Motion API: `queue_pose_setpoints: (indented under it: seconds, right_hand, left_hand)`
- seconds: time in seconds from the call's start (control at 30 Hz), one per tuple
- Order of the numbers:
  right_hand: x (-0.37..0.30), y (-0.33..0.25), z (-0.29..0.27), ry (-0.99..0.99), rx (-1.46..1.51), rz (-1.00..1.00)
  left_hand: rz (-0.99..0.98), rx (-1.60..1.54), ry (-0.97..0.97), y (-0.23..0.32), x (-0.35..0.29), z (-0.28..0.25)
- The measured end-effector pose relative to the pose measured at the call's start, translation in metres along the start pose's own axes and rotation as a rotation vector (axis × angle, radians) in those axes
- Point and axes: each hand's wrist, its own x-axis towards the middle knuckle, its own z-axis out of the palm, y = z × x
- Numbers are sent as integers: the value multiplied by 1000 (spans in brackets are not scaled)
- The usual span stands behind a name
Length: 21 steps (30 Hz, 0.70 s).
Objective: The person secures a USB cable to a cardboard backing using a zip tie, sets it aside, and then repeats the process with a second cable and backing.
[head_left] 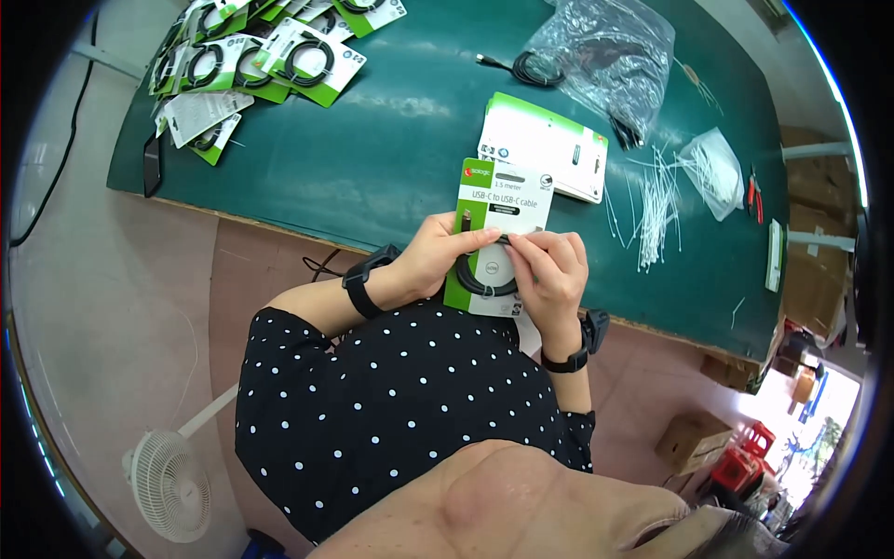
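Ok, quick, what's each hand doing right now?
Left hand: closed, holding the green-and-white cable card by its left side.
Right hand: closed in a pinch by the coiled black cable; exactly what it pinches can't be told.

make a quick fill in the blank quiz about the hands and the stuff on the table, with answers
1. The left hand grips a card whose coiled cable is ____ in colour.
2. The pliers have handles coloured ____.
3. In the picture, the loose white ties lie to the ____ of the card stack.

Missing words: black; red; right.
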Motion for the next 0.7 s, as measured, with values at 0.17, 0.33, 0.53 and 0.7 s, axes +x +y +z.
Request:
queue_pose_setpoints:
  seconds: [0.17,0.33,0.53,0.7]
  right_hand:
    - [7,-3,-3,147,36,107]
    - [-21,3,5,195,621,690]
    - [-18,-6,7,-110,1139,933]
    - [-18,-2,10,45,1055,797]
  left_hand:
    - [-1,-73,38,13,5,-2]
    - [96,-82,57,28,9,4]
    - [99,18,-20,40,13,2]
    - [164,204,13,35,8,-4]
